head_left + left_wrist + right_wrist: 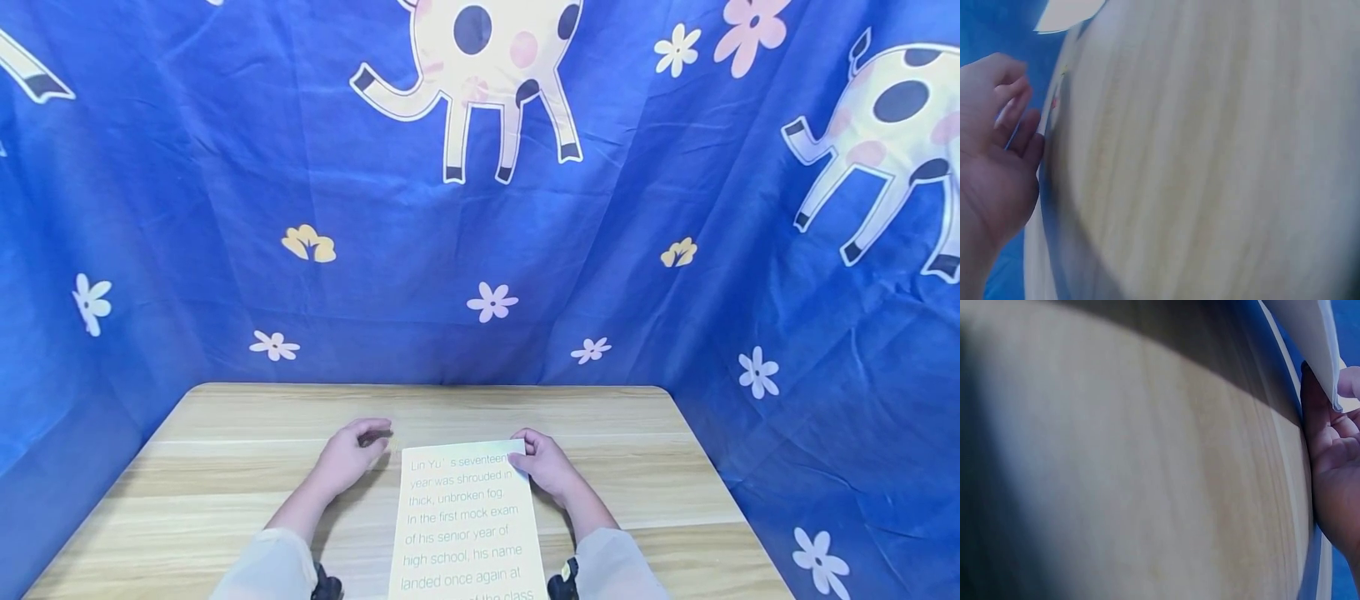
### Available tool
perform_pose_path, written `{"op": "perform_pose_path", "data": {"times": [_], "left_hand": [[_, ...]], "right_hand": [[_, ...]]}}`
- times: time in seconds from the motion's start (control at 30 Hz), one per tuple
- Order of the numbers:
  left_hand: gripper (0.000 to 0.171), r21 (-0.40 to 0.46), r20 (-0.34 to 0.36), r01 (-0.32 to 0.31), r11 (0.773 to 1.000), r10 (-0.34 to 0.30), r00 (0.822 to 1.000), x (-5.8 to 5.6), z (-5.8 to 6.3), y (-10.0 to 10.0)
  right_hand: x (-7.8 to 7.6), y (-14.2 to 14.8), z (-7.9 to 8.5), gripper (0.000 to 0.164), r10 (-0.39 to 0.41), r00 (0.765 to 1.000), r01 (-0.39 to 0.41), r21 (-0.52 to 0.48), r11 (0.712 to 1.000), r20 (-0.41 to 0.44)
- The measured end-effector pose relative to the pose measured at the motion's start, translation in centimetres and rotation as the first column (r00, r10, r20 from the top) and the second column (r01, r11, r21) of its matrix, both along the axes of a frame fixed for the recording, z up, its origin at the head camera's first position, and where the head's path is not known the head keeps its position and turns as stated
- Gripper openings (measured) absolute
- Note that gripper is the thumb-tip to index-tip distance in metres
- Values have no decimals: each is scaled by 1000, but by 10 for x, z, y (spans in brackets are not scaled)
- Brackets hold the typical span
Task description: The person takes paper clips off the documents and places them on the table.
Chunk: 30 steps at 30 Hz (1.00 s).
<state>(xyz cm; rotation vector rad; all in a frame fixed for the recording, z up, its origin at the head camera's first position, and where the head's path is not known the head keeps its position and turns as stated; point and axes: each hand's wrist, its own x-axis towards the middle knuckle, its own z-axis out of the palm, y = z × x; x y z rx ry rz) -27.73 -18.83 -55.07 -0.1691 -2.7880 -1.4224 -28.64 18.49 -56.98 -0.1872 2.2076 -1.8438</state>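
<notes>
A white sheet of paper (465, 525) printed with large English text is in the lower middle of the head view, its bottom cut off by the frame. My right hand (551, 467) pinches its upper right corner, thumb on the printed face and the other fingers behind. From the right wrist, the paper (1310, 337) shows edge-on between thumb and fingers of the hand (1341, 462). My left hand (352, 457) is to the left of the sheet, apart from it, fingers loosely bent and holding nothing. In the left wrist view, a bit of the paper (1069, 14) appears beyond that hand (1000, 156).
A light wood-grain table (225, 450) with rounded corners lies under both hands. Blue curtains (375, 275) printed with cows and flowers hang behind the table and along both sides. Dark bands (326, 583) sit at the wrists, by the pale sleeves (266, 567).
</notes>
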Motion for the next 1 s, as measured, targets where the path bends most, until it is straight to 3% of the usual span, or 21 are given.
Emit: {"op": "perform_pose_path", "data": {"times": [0.27,0.57,0.67,0.8,0.9,1.0], "left_hand": [[45,45,7,-97,994,96,995,11,14,-11],[45,-15,-72,-74,997,73,995,32,25,-22],[49,-37,-121,-56,998,51,991,35,24,-23],[55,-60,-156,-42,997,32,987,40,23,-24],[57,-69,-152,-42,997,31,988,44,25,-23],[59,-78,-147,-44,996,32,989,46,25,-21]], "right_hand": [[4,-5,2,17,-23,1000,23,18,1000,-6],[8,-8,1,20,-65,994,76,131,988,-92],[10,-9,2,18,-87,981,126,234,964,-172],[14,-14,7,17,-118,948,229,378,897,-296],[16,-18,10,18,-131,934,275,432,859,-333],[18,-20,13,19,-140,933,290,465,836,-330]]}}
